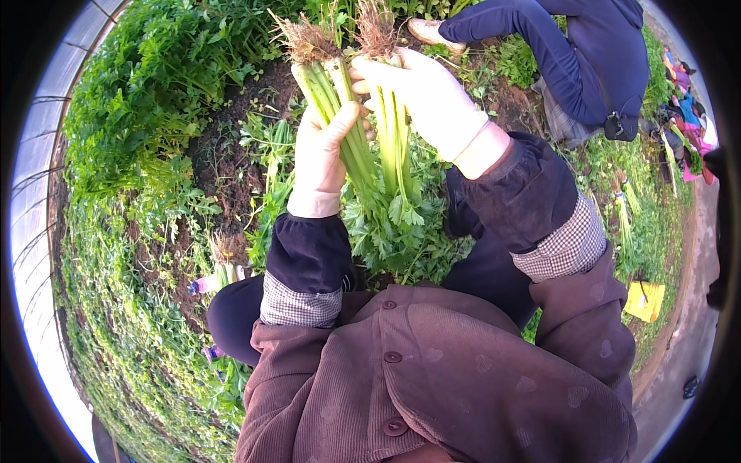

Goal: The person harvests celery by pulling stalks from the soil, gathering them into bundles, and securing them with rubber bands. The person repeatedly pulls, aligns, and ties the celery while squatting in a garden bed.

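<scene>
My left hand (322, 151), in a pale glove, is closed around several celery stalks (354, 140), their brown roots (307, 41) pointing up and away from me. Beside it my right hand (433, 99), gloved too, grips a second group of celery stalks (391, 133) just below its roots (375, 29). The two groups lie side by side, and their leafy tops (386, 227) hang toward my lap. Part of the right hand's fingers is hidden behind the stalks.
Standing celery (156, 92) grows densely at the upper left. A person in dark clothes (602, 63) is close at the upper right. Tied celery bunches (624, 214) lie to the right, near a yellow sheet (644, 301). Another bunch (223, 269) rests by my left knee.
</scene>
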`<action>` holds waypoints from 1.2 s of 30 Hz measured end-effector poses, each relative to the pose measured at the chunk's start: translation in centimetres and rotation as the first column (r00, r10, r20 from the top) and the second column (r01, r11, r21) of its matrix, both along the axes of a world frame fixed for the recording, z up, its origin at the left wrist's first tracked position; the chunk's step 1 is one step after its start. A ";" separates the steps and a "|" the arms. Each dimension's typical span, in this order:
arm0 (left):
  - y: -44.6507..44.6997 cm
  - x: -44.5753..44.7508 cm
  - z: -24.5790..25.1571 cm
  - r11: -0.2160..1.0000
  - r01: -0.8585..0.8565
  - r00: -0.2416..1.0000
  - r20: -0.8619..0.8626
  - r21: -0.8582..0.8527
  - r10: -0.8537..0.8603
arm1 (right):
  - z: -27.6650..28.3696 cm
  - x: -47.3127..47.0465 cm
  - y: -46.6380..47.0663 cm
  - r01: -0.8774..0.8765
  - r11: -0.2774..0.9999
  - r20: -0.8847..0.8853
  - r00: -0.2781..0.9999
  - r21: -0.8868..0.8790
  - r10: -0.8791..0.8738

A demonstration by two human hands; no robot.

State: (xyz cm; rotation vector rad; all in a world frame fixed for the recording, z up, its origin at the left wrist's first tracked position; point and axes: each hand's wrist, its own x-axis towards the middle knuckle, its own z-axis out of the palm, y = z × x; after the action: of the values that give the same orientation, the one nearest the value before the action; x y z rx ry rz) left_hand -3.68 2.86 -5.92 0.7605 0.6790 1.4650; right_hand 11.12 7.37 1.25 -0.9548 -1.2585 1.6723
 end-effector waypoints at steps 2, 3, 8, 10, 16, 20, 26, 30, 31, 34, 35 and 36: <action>0.0 0.4 0.0 0.999 -0.053 0.997 -0.050 0.004 0.053 | -0.1 -0.2 -0.1 0.025 0.999 0.003 1.000 0.045 -0.026; 0.0 0.6 0.0 0.997 -0.082 0.994 -0.077 0.005 0.082 | -0.2 -0.4 -0.2 0.040 0.995 0.011 0.999 0.088 -0.042; -0.2 1.5 0.0 0.985 -0.163 0.985 -0.064 -0.049 0.160 | -0.4 -1.1 -0.6 0.084 0.994 -0.040 0.996 0.067 -0.081; -0.3 1.6 0.0 0.979 -0.173 0.985 -0.040 -0.104 0.170 | -0.3 -1.3 -0.7 0.130 0.990 -0.056 0.990 0.051 -0.127; -0.6 1.6 0.1 0.989 -0.120 0.992 -0.059 -0.083 0.116 | 0.0 -0.6 -0.6 0.000 0.998 0.016 1.000 0.059 -0.001; -0.6 1.4 0.4 0.993 -0.077 0.994 -0.081 -0.091 0.069 | 0.1 -0.4 -0.4 -0.060 0.996 -0.038 0.997 0.063 0.062; -0.3 1.3 0.7 0.978 -0.205 0.975 -0.090 -0.032 0.201 | -0.2 0.0 0.3 0.071 0.993 -0.097 0.993 0.091 -0.062; -0.4 1.1 0.6 0.969 -0.242 0.964 -0.126 -0.042 0.235 | -0.6 -0.1 0.7 0.073 0.993 -0.026 0.997 0.096 -0.070; -0.4 1.0 0.6 0.973 -0.229 0.969 -0.103 -0.025 0.225 | -0.8 -0.2 0.8 0.083 0.986 0.010 0.996 0.144 -0.085; -0.6 0.9 0.5 0.978 -0.207 0.977 -0.062 -0.014 0.206 | -0.9 -0.8 1.2 0.107 0.939 0.105 0.983 0.327 -0.148; -0.6 0.9 0.4 0.978 -0.208 0.977 -0.060 -0.028 0.206 | -0.9 -0.9 1.3 0.115 0.906 0.131 0.975 0.407 -0.182; -0.7 0.9 0.4 0.979 -0.201 0.979 -0.053 -0.030 0.199 | -0.9 -0.8 1.3 0.119 0.866 0.154 0.964 0.485 -0.219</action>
State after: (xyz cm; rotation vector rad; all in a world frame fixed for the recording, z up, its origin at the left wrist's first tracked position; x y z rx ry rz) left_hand -2.75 2.20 -5.51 0.7199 0.8367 1.6164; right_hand 10.28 8.67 0.38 -0.9136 -1.5763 1.0715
